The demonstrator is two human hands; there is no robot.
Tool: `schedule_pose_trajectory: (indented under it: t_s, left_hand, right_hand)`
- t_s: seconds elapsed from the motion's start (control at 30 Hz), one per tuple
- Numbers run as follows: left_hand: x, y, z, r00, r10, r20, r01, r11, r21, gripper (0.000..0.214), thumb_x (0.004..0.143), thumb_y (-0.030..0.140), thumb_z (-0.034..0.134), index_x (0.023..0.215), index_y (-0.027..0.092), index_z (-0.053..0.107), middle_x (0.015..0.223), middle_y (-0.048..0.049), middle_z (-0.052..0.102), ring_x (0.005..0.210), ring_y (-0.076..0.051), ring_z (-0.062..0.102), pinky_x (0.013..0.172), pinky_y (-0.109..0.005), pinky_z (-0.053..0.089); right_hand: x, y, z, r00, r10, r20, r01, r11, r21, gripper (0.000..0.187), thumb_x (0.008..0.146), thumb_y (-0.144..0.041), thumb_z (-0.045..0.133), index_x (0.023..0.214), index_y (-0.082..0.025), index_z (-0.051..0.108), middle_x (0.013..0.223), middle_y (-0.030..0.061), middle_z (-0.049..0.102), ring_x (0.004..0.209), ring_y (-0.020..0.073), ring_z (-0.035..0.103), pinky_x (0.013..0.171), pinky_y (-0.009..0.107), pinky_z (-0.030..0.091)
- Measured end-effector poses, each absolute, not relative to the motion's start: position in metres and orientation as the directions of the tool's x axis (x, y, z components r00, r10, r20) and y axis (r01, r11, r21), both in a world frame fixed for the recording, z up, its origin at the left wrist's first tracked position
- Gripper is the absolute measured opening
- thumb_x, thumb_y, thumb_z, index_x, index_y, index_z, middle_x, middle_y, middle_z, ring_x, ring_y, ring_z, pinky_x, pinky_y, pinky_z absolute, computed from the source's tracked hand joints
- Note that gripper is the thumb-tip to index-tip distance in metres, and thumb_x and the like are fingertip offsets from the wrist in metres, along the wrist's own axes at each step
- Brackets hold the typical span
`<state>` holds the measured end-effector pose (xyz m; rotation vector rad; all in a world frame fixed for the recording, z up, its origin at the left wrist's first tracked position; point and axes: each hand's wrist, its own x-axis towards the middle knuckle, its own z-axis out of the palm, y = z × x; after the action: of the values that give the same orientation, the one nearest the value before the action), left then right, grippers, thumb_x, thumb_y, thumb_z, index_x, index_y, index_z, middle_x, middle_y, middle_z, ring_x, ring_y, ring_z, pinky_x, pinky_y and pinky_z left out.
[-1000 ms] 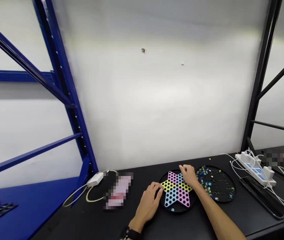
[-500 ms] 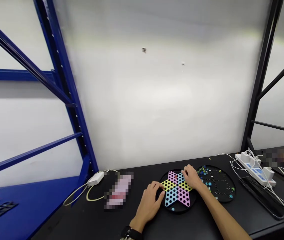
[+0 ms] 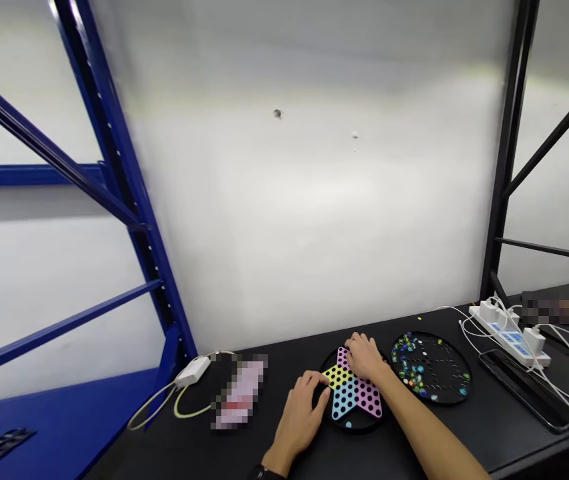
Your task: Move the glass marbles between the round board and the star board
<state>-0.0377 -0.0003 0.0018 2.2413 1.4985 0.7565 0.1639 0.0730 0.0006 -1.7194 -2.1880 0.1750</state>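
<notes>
Left hand (image 3: 298, 410): loosely open, fingertips at the board (image 3: 345, 395).
Right hand (image 3: 363, 357): fingers bent over the far side; cannot tell whether gripping.
Board: between the hands, partly beneath the right.
Marble tray (image 3: 447, 373): beside the right hand.

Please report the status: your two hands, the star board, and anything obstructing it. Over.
Left hand open at left edge of star board. Right hand over its far right part, grip hidden. Obstruction: that hand, covering part of the star.
</notes>
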Motion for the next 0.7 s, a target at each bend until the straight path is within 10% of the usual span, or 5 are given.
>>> schedule_pose_trajectory:
  t_s: [0.7]
  left_hand:
    - [-0.037,0.001,0.004,0.310,0.917,0.249,0.744,-0.398,0.537,0.031,0.096,0.048,0.038,0.101,0.028,0.061,0.111,-0.0033,0.063,0.107,-0.023,0.058,0.092,-0.039,0.047]
  right_hand:
    - [0.169,0.098,0.014,0.097,0.994,0.057,0.879,-0.059,-0.474,0.006,0.075,-0.017,0.063,0.070,-0.019,0.067,0.078,0.0070,0.070,0.080,0.0221,0.064,0.093,0.046,0.033]
